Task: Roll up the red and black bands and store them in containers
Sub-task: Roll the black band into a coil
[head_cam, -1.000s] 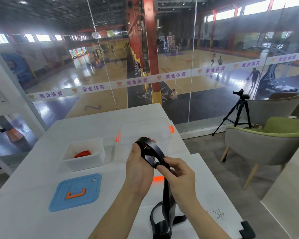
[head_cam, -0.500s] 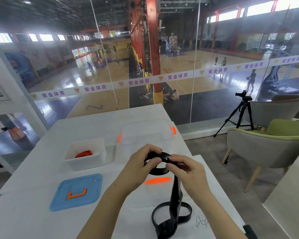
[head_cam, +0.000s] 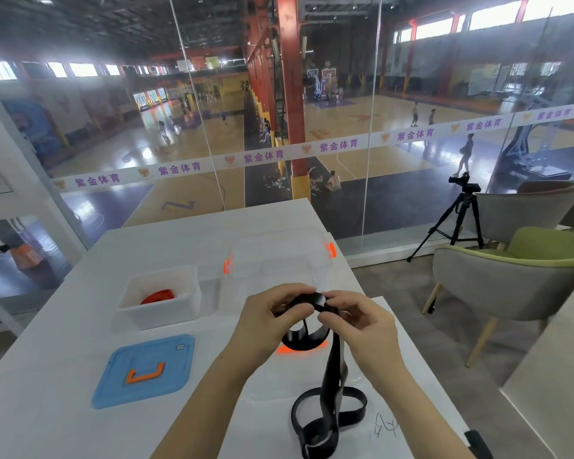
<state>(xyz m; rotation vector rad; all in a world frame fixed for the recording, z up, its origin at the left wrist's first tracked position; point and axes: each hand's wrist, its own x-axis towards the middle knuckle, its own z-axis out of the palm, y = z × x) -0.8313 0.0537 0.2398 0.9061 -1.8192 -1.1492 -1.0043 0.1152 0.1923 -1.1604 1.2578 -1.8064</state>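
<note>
My left hand (head_cam: 269, 321) and my right hand (head_cam: 362, 326) both pinch the top of a black band (head_cam: 333, 369), which forms a small loop between my fingers. Its long tail hangs down and coils loosely on the white table near the front edge. A rolled red band (head_cam: 159, 295) lies inside a small white container (head_cam: 159, 313) at the left. A clear container (head_cam: 279, 256) with orange clips stands behind my hands.
A blue lid (head_cam: 146, 369) with an orange handle lies flat at the front left. A clear lid with an orange tab (head_cam: 300, 348) lies under my hands. A glass wall stands behind the table. Armchairs (head_cam: 511, 279) and a tripod (head_cam: 458, 217) are at the right.
My hands have lowered the black band from in front of the clear container toward the table and closed the loop smaller. More of the tail now lies coiled on the table.
</note>
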